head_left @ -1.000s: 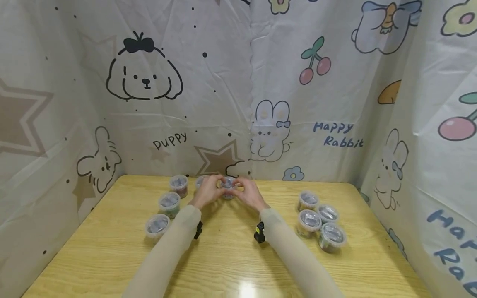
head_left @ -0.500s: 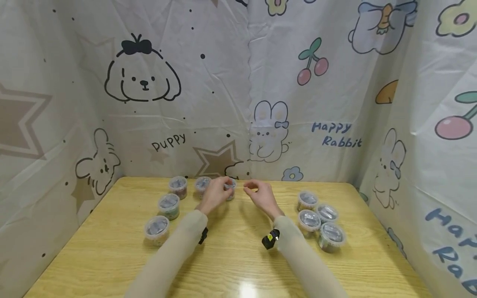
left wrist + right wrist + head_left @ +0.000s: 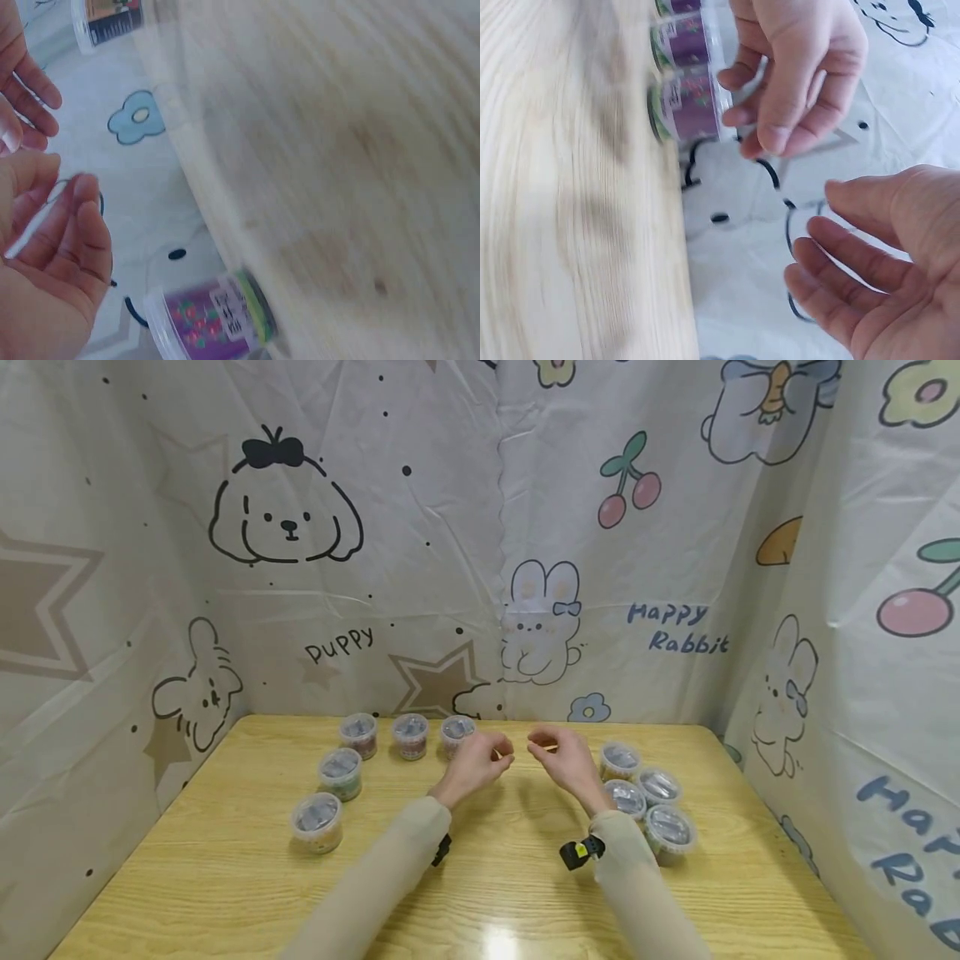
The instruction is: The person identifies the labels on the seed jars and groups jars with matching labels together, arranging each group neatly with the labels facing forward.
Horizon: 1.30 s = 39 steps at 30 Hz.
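Both hands hover over the back middle of the wooden table (image 3: 480,877), apart from each other and holding nothing. My left hand (image 3: 477,766), fingers loosely bent, is just in front and to the right of a small clear-lidded tub (image 3: 457,729), whose lower part it covers in the head view. This tub has a purple label (image 3: 210,319) in the left wrist view. My right hand (image 3: 567,764) has relaxed fingers and is left of a group of tubs, nearest the back one (image 3: 619,760). In the right wrist view, the right-hand fingers (image 3: 847,255) curve with a gap to the thumb.
Along the left and back stand more lidded tubs: front left (image 3: 317,823), a green-tinted one (image 3: 341,774), and two at the back, one (image 3: 358,735) beside another (image 3: 410,737). The right group includes a front tub (image 3: 670,829). A printed cloth curtain (image 3: 420,568) surrounds the table.
Both hands have let go of the back middle tub and moved right, toward the right-hand group. The tub stays in the back row, now beside the left hand.
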Motion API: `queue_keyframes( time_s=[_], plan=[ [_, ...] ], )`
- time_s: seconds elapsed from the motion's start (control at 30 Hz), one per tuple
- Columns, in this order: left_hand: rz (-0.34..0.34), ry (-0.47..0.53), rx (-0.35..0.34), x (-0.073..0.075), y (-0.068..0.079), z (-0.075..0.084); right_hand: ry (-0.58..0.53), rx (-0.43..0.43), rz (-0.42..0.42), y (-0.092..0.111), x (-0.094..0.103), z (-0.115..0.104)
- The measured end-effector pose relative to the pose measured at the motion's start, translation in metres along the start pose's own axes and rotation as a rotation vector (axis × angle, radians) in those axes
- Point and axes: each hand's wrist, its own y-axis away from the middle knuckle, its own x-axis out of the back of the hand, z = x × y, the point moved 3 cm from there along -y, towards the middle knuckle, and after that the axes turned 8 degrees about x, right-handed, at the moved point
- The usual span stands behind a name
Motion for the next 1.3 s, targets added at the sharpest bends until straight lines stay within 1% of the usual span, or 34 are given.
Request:
queue_keyframes(
  time_s=[0.07,0.17,0.27,0.4,0.5,0.6,0.8,0.93,1.03,1.1,1.17,1.3],
  plan=[
    [-0.02,0.009,-0.037,-0.005,0.0,0.005,0.013,-0.014,-0.016,0.005,0.008,0.004],
    [-0.069,0.021,-0.066,-0.012,-0.001,0.012,0.042,-0.029,-0.045,0.011,0.021,0.011],
    [-0.106,0.04,-0.061,-0.018,-0.001,0.018,0.083,-0.061,-0.059,0.017,0.035,0.017],
    [-0.123,0.053,-0.055,-0.025,-0.001,0.028,0.157,-0.119,-0.07,0.025,0.055,0.025],
    [-0.144,0.049,-0.073,-0.032,0.0,0.036,0.18,-0.15,-0.109,0.03,0.065,0.032],
    [-0.173,0.025,-0.118,-0.04,0.003,0.046,0.2,-0.164,-0.156,0.035,0.071,0.038],
    [-0.211,-0.065,-0.224,-0.054,0.007,0.069,0.228,-0.216,-0.225,0.048,0.079,0.044],
    [-0.246,-0.135,-0.271,-0.062,0.007,0.081,0.245,-0.194,-0.236,0.05,0.08,0.045],
    [-0.282,-0.183,-0.289,-0.068,0.008,0.086,0.261,-0.165,-0.225,0.051,0.078,0.047],
    [-0.298,-0.212,-0.292,-0.071,0.009,0.088,0.259,-0.161,-0.217,0.05,0.075,0.048],
    [-0.303,-0.224,-0.286,-0.072,0.01,0.088,0.247,-0.177,-0.211,0.05,0.072,0.049],
    [-0.299,-0.215,-0.274,-0.073,0.011,0.087,0.236,-0.179,-0.204,0.049,0.068,0.049]
  ],
)
